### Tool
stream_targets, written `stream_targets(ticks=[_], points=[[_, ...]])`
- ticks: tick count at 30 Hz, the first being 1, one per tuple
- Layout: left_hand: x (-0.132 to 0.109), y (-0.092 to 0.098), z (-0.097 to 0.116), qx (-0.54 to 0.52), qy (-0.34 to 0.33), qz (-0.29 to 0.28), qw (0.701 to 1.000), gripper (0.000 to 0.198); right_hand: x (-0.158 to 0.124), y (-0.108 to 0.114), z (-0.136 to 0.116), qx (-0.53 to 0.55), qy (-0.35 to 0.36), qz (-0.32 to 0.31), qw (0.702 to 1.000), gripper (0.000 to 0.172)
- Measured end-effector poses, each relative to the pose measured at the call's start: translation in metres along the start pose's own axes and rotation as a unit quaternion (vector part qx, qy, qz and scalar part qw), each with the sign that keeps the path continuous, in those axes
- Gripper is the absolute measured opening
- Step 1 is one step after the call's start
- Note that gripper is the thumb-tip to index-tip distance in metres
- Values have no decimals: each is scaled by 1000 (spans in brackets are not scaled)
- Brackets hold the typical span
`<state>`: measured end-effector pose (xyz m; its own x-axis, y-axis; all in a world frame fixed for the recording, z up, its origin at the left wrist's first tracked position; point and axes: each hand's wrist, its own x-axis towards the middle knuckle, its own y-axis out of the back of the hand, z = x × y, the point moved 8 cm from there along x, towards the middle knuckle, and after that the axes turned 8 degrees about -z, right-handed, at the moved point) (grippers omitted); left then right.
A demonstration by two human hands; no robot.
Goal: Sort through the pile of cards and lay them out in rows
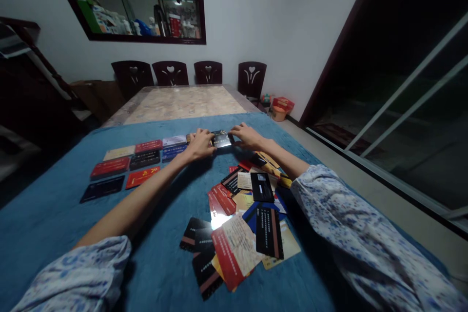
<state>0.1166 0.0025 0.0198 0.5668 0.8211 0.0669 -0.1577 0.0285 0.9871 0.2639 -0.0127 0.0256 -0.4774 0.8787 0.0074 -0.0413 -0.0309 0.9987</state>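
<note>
Near the far side of the blue cloth, a black card lies flat between my two hands, shining with glare. My left hand has its curled fingers on the card's left edge. At the right edge, the bent fingers of my right hand press against the card. Neat rows of cards lie left of my left hand, among them a white card, a blue card and a black card. Closer to me is a loose, overlapping heap of cards, with a black striped card on top.
The blue cloth covers the near part of a marble-patterned table. Several dark chairs stand along the far wall. A glass-shelved cabinet hangs at the back left. My right forearm passes over the heap's far right edge.
</note>
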Motion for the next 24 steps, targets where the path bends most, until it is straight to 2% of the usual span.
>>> stream_targets(ticks=[7,13,24], points=[[23,6,-17,10,27,7,1000,40,26,5,9,2,-8,2,1000,54],[42,7,-26,29,38,-7,999,42,46,5,18,9,-22,0,1000,51],[68,-1,-40,32,51,-27,998,33,78,-11,28,-10,-35,-30,999,50]])
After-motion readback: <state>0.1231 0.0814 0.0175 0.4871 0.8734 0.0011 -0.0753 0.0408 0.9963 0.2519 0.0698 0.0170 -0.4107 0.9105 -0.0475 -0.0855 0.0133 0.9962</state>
